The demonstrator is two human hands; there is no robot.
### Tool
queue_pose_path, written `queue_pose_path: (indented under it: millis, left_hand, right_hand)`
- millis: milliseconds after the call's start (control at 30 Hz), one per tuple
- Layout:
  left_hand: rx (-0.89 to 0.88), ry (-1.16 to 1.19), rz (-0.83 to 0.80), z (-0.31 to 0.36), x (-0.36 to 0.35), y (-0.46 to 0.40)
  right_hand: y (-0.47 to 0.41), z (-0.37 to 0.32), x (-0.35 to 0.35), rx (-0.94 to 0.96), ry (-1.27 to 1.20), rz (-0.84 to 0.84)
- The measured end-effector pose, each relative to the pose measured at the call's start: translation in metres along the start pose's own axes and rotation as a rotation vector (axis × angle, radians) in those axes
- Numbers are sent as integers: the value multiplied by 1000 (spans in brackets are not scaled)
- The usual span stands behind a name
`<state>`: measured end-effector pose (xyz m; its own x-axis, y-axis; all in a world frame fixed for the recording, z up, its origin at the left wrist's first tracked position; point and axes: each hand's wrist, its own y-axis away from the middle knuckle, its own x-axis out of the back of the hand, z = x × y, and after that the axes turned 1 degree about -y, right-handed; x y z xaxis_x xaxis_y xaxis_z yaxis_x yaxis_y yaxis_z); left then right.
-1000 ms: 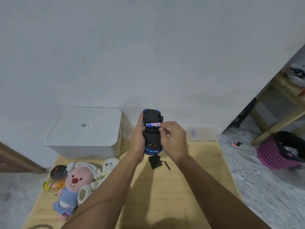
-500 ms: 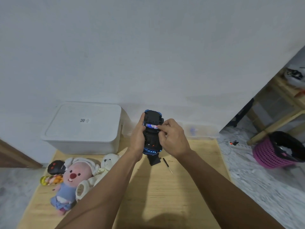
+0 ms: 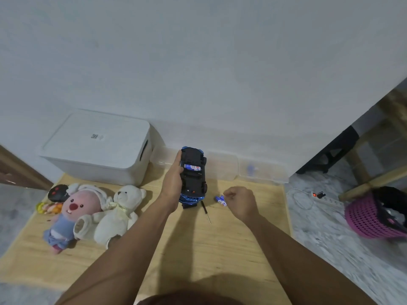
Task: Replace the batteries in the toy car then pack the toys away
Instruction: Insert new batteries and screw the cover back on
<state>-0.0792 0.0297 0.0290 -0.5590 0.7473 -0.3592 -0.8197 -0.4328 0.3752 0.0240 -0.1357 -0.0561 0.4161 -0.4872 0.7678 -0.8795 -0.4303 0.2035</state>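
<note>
My left hand (image 3: 174,181) grips the blue toy car (image 3: 193,177) upside down above the wooden table (image 3: 198,249), black underside facing me. One blue and white battery (image 3: 193,167) lies in the open compartment. My right hand (image 3: 241,202) is down at the table to the right of the car, fingers curled, pinching a second blue battery (image 3: 221,200) at its fingertips. A small screwdriver (image 3: 205,211) lies on the table below the car. The black compartment cover is mostly hidden behind the car.
A white lidded storage box (image 3: 97,150) stands at the back left. Plush toys lie at the left: a pink one (image 3: 70,214), a white bear (image 3: 119,214), a black toy (image 3: 57,192). Clear plastic boxes (image 3: 259,170) line the wall. A pink basket (image 3: 372,219) and power strip (image 3: 326,199) are on the floor.
My right hand left the car's battery compartment and dropped right to the table, where it now pinches a battery. The left hand still holds the car up.
</note>
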Motion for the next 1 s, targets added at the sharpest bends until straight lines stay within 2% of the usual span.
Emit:
queue_pose_path:
  millis: [200, 400, 700, 833, 933, 1000]
  left_hand:
    - [-26, -75, 43, -10, -8, 1]
    - [-24, -89, 74, -16, -10, -2]
    - [12, -128, 79, -21, -3, -11]
    - [29, -136, 93, -25, -1, -12]
    - [50, -122, 111, -27, -2, -9]
    - [55, -97, 100, -30, -4, -9]
  right_hand:
    - [-8, 19, -14, -11, 197, -55]
    - [-15, 25, -29, 184, 394, -131]
    - [-3, 33, -37, 186, 379, -130]
    - [6, 31, -34, 162, 235, -51]
    - [2, 14, -20, 71, -109, 84]
    - [-2, -4, -3, 23, -361, 88]
